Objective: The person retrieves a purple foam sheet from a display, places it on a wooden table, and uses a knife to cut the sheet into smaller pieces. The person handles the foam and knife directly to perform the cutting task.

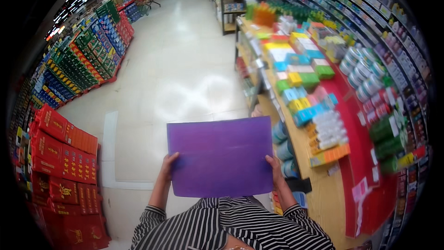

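A flat purple rectangular sheet or board (222, 156) is held up in front of my body. Its left edge is pinched by my left hand (170, 163), with the thumb lying on the front face. On the opposite side my right hand (274, 168) grips the right edge the same way. The remaining fingers of both hands are hidden behind the sheet. Just right of my right hand is a wooden display table (324, 187), with small boxes and white bottles (327, 130) on it.
Pale floor tiles (152, 76) run ahead as an aisle. Red gift boxes (66, 156) are stacked at the left, with drink cartons (86, 48) beyond. Long shelves of goods (395, 34) line the right. A shopping cart (145, 1) stands far off.
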Action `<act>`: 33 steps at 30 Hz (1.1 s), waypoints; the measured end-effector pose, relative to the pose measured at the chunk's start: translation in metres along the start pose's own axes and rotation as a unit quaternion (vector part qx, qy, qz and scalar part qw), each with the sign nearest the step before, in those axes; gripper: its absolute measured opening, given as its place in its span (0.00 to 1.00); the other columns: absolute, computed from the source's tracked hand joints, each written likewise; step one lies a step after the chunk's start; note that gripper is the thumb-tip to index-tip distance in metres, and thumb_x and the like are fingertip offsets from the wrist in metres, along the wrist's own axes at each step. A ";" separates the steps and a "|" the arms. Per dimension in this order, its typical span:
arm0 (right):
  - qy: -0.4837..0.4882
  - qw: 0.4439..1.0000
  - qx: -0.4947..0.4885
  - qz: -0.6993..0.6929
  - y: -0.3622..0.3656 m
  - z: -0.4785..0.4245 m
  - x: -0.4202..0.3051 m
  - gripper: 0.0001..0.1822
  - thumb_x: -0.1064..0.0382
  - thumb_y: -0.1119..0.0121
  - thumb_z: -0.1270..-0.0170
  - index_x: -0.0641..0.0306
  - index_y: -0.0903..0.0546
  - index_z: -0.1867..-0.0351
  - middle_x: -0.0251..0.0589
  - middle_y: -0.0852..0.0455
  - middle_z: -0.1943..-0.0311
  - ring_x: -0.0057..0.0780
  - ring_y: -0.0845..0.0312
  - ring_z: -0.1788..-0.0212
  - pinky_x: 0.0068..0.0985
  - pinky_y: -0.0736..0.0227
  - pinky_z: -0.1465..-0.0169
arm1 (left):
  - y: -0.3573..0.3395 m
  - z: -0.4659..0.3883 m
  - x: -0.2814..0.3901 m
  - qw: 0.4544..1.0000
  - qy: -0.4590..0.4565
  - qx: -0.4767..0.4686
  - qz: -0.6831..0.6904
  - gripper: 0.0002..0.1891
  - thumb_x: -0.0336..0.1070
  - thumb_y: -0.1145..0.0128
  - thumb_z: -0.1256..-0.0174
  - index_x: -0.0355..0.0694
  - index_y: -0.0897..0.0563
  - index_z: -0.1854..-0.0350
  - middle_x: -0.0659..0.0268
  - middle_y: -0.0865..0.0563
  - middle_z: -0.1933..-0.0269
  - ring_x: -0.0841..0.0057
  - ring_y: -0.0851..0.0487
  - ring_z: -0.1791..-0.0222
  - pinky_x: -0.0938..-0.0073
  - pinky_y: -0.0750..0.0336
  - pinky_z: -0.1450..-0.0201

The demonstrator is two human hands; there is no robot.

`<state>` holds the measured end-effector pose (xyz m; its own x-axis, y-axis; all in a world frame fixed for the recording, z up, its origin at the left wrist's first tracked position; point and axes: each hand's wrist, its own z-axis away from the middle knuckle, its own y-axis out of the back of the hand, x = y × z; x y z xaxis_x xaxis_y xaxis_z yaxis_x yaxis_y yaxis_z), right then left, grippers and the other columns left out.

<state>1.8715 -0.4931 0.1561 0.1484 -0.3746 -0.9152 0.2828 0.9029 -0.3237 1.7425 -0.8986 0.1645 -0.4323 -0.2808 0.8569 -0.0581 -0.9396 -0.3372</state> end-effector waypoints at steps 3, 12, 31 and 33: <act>-0.004 0.999 -0.034 0.041 -0.052 -0.089 -0.039 0.21 0.50 0.45 0.35 0.69 0.21 0.53 0.34 0.18 0.64 0.19 0.23 0.64 0.18 0.29 0.58 | 0.016 -0.043 0.045 0.999 -0.009 0.045 0.023 0.15 0.44 0.37 0.39 0.36 0.20 0.60 0.67 0.18 0.67 0.79 0.19 0.71 0.77 0.23 0.70; -0.039 0.989 -0.133 0.047 -0.168 -0.367 -0.073 0.23 0.50 0.43 0.36 0.71 0.21 0.54 0.36 0.17 0.65 0.19 0.22 0.65 0.18 0.27 0.60 | 0.073 -0.243 0.155 0.990 -0.043 0.101 0.094 0.17 0.44 0.37 0.39 0.35 0.20 0.57 0.65 0.17 0.66 0.76 0.17 0.70 0.75 0.21 0.67; -0.039 0.997 -0.072 0.000 -0.257 -0.914 -0.210 0.25 0.48 0.41 0.38 0.74 0.22 0.53 0.40 0.17 0.63 0.22 0.21 0.64 0.19 0.25 0.59 | 0.010 -0.796 0.429 0.996 -0.030 0.083 0.027 0.19 0.45 0.35 0.42 0.34 0.20 0.58 0.64 0.17 0.65 0.74 0.17 0.68 0.73 0.21 0.64; -0.028 0.997 -0.071 0.015 -0.262 -0.979 -0.223 0.26 0.48 0.41 0.38 0.74 0.22 0.53 0.40 0.17 0.63 0.22 0.21 0.64 0.20 0.25 0.59 | -0.005 -0.850 0.456 0.995 -0.029 0.085 0.032 0.19 0.45 0.35 0.42 0.34 0.20 0.57 0.64 0.17 0.64 0.74 0.17 0.68 0.73 0.21 0.64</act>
<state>0.8361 -0.4400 0.2099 0.2078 -0.3553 -0.9114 0.1405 0.9329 -0.3316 0.7803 -0.8560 0.2254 -0.3779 -0.3480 0.8580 0.1234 -0.9373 -0.3259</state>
